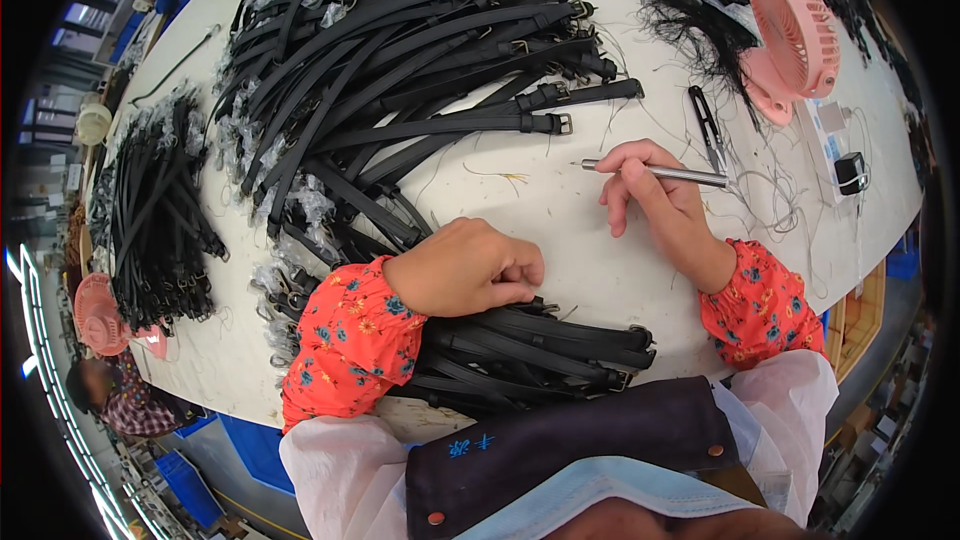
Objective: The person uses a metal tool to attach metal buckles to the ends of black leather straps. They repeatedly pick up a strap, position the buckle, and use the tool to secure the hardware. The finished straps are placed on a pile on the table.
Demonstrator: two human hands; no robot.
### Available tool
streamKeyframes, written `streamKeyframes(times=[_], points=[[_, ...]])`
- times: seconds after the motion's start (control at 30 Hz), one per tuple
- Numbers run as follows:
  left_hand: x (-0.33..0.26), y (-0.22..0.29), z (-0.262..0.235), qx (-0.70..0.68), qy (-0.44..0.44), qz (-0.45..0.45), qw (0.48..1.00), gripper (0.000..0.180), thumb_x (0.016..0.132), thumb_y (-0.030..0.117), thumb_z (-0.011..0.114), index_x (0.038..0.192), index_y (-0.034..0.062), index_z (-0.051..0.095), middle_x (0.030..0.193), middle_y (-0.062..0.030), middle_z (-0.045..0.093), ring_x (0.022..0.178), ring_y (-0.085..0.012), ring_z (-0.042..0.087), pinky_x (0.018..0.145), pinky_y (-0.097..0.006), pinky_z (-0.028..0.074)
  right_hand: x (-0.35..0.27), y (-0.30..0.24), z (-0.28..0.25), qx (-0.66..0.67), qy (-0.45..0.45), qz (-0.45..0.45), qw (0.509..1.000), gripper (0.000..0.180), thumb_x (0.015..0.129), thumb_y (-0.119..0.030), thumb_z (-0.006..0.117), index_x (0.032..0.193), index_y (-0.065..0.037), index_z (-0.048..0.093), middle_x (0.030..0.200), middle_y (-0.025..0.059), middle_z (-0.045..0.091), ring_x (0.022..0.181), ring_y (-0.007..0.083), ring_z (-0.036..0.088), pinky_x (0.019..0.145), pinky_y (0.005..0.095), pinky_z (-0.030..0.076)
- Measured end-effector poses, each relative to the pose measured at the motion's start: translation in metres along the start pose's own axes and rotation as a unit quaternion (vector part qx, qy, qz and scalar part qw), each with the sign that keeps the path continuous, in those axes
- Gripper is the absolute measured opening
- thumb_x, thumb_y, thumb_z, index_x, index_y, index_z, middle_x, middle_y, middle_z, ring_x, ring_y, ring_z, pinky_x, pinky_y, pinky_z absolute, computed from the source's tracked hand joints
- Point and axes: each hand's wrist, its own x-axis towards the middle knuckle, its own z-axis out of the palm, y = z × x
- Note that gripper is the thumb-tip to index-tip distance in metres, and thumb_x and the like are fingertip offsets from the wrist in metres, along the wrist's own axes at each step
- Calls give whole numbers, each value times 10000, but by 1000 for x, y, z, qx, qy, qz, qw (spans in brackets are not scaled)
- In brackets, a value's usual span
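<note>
My right hand [655, 195] grips a slim silver pen-shaped tool [685, 176], its pointed tip facing left over the white table [600, 270]. My left hand [475, 265] is closed, with its fingers curled. Whatever they may hold is hidden. Just below it, along the near table edge, lies a bundle of black belts [530, 350] with buckles at their right ends. A larger heap of black belts [400, 70] spreads across the far middle, some ends wrapped in clear plastic. Both my forearms wear red flowered sleeves.
Beyond my right hand lie black thread snips [707, 125] and loose threads. A pink fan [795, 35] stands at the far right, above a black plug adapter [851, 173]. More belts [160, 220] and another pink fan [98, 315] are at left, near a seated person [145, 405].
</note>
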Motion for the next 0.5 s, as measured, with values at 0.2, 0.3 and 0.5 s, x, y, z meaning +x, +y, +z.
streamKeyframes(times=[0.2, 0.3, 0.5], points=[[21, -22, 5, 296, 501, 101, 807, 553, 812, 166, 780, 1328, 128, 585, 1469, -128, 490, 1287, -314, 491, 1109, -517, 348, 0, -2, 1, 12, 3, 4, 1000, 329, 1097, -306, 451, 1188, -21, 586, 837, 56, 638, 693, 99, 586, 661, 241, 474], [27, -34, 4, 301, 512, 100, 799, 486, 828, 148, 753, 1294, 111, 619, 1366, -82, 586, 1243, -276, 536, 1150, -505, 324, 0, -1, 1, -14, 14, -41, 999, 324, 1097, -295, 454, 1206, -18, 580, 885, 63, 642, 750, 108, 596, 708, 246, 484], [21, -32, 3, 377, 487, 170, 770, 246, 789, 73, 768, 1029, 73, 715, 1032, -26, 695, 1027, -258, 616, 955, -438, 463, 1, 1, 1, -36, 1, -88, 996, 297, 1094, -259, 469, 1226, -15, 576, 934, 70, 650, 856, 127, 607, 802, 269, 494]])
